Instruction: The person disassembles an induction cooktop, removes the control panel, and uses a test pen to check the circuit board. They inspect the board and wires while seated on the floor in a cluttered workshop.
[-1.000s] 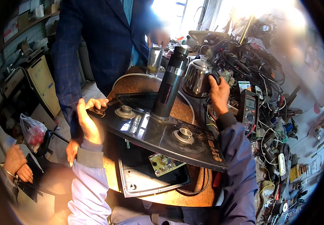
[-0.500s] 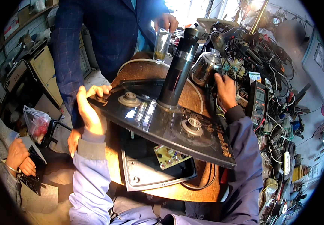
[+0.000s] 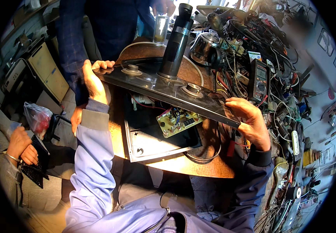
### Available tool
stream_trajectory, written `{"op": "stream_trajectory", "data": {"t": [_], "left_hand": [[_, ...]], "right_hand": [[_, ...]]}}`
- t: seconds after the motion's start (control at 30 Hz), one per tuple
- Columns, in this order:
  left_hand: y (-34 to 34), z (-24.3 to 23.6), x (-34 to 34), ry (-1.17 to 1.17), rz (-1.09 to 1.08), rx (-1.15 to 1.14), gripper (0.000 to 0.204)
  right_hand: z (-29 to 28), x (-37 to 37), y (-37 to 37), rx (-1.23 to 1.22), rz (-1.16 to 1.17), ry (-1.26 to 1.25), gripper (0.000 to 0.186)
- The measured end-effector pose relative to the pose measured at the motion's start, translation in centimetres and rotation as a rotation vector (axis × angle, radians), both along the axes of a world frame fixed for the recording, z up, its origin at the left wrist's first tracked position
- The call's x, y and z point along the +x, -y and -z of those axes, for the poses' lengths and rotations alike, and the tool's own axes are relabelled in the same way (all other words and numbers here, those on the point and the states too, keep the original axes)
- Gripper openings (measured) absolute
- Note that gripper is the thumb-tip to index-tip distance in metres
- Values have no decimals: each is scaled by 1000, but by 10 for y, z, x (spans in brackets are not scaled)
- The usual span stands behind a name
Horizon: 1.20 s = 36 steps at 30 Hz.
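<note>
A black glass cooktop panel (image 3: 148,84) with two round metal bosses and an upright black cylinder (image 3: 172,54) is raised at a tilt over an open housing (image 3: 135,136) on the wooden table (image 3: 175,169). My left hand (image 3: 96,80) grips the panel's left end; my right hand (image 3: 248,122) grips its right end. Inside the housing lie a green circuit board (image 3: 171,126) with buttons and a small display, plus thin wires. A steel kettle (image 3: 202,52) stands behind the panel.
Another person (image 3: 102,31) in a dark jacket stands opposite, a hand at a glass (image 3: 161,31). A seated person's hands (image 3: 18,145) rest at the left, near a bagged red item (image 3: 39,118). Tangled cables and parts (image 3: 249,39) and a multimeter (image 3: 259,79) crowd the right.
My right hand has left the kettle and moved down to grip the panel's right end. The panel appears higher in the picture, showing more of the board beneath.
</note>
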<state>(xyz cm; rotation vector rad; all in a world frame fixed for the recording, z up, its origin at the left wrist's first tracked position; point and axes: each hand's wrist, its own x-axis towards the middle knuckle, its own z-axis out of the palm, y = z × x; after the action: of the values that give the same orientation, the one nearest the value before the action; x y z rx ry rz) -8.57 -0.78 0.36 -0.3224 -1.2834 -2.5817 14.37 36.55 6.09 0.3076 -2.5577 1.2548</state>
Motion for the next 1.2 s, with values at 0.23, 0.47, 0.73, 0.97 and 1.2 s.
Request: {"op": "stream_trajectory", "data": {"t": [0.23, 0.47, 0.73, 0.97, 1.2], "left_hand": [[-4, -7, 4, 11, 17, 13, 62], [-3, -4, 6, -100, 42, -9, 65], [-18, 1, 7, -194, 17, -185, 58], [-6, 8, 10, -259, 89, -247, 54], [-4, 6, 13, -496, -61, -355, 48]], "right_hand": [[19, -3, -9, 65, 37, -293, 43], [23, -17, -8, -59, 131, -385, 27], [39, -24, 2, -116, 293, -500, 19], [48, -27, 8, -118, 332, -548, 21], [53, -21, 8, -247, 353, -524, 26]]}}
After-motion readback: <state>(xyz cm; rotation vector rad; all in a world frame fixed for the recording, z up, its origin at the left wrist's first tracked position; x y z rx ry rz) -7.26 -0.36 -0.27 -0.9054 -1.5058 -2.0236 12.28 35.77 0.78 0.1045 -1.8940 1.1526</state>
